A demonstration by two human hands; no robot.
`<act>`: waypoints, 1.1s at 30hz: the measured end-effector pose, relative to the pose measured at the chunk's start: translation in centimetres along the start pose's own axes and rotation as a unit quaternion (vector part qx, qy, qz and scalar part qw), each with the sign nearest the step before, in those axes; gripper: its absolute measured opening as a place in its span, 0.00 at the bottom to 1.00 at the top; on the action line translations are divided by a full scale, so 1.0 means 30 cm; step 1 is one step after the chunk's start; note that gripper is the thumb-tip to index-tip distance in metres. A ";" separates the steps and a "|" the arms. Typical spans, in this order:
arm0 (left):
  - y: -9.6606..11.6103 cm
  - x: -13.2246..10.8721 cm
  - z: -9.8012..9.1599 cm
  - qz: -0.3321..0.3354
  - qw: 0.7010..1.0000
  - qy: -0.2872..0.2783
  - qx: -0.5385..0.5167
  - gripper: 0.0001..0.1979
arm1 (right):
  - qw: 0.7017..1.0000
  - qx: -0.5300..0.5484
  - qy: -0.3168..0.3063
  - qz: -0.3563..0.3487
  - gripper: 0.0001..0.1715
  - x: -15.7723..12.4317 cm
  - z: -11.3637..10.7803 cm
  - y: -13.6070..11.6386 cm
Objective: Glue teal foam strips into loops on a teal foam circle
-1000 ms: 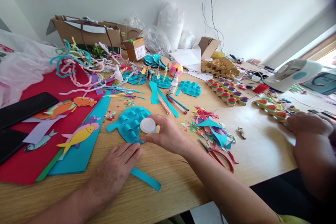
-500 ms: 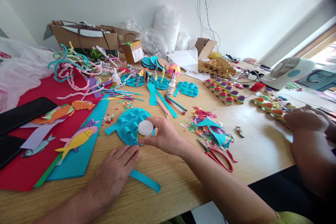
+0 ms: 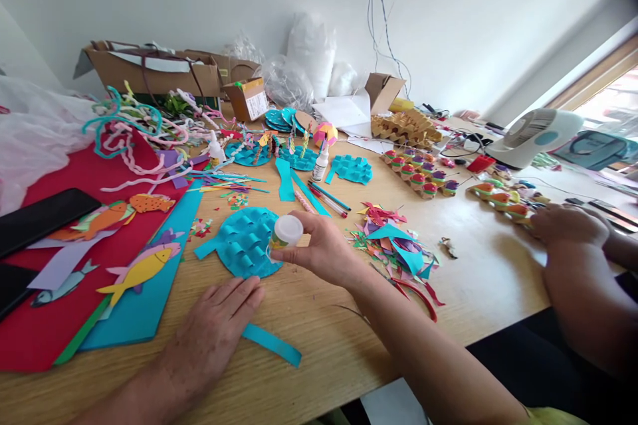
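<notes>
My right hand (image 3: pixel 323 249) is closed around a small glue bottle (image 3: pixel 288 231), tilted with its white base towards me. The bottle is over the right edge of a round blue disc (image 3: pixel 244 239) with looped paper strips across it. Its nozzle end is mostly hidden; a thin pale strand seems to hang there. Flat on the table lies my left hand (image 3: pixel 222 319), fingers stretched out, fingertips at the disc's near edge. A loose blue paper strip (image 3: pixel 274 344) extends from beside that hand. Another strip end (image 3: pixel 205 249) sticks out at the disc's left.
Paper scraps (image 3: pixel 393 239) and red-handled scissors (image 3: pixel 419 295) lie to the right. Paper fish (image 3: pixel 139 269) rest on coloured sheets at left. Pens (image 3: pixel 329 199), a second glue bottle (image 3: pixel 320 166) and finished discs stand farther back. A co-worker's hands (image 3: pixel 568 226) are at an egg carton (image 3: pixel 501 199).
My right hand has drawn the glue bottle slightly right and up, tilting it more and uncovering more of the disc. My left hand stays flat. The view has shifted a little.
</notes>
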State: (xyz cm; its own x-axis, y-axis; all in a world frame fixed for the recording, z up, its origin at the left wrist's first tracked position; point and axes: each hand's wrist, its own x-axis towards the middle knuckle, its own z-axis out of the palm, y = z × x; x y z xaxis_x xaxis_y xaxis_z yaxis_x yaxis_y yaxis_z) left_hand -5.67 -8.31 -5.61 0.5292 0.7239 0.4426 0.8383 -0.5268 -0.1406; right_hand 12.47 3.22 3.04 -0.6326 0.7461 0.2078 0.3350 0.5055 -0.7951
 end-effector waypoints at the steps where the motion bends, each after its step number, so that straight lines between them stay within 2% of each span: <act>1: 0.000 0.001 0.000 0.001 1.000 0.000 0.002 0.20 | 1.000 -0.001 0.006 -0.004 0.13 0.001 -0.008 0.006; 10: -0.002 -0.024 0.027 -0.019 0.999 -0.026 -0.023 0.22 | 0.999 -0.044 0.009 -0.027 0.13 0.006 -0.026 0.053; 17: -0.008 -0.015 0.010 -0.001 1.000 -0.016 -0.010 0.21 | 0.998 -0.052 -0.002 -0.024 0.13 0.006 -0.024 0.060; 22: -0.009 -0.016 0.006 -0.014 0.999 -0.034 -0.033 0.22 | 0.999 -0.042 -0.005 -0.023 0.14 0.010 -0.022 0.062; 33: -0.008 -0.006 0.004 0.005 1.000 -0.012 0.010 0.21 | 0.999 -0.032 -0.006 0.011 0.14 0.015 -0.011 0.060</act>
State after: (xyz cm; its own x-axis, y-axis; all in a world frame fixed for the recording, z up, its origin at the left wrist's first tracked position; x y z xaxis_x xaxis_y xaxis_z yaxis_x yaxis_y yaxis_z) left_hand -5.95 -8.28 -5.77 0.5396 0.7294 0.4205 0.8356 -0.5251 -0.1616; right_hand 13.02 4.59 1.90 -0.6327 0.7524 0.1833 0.3931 0.5160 -0.7611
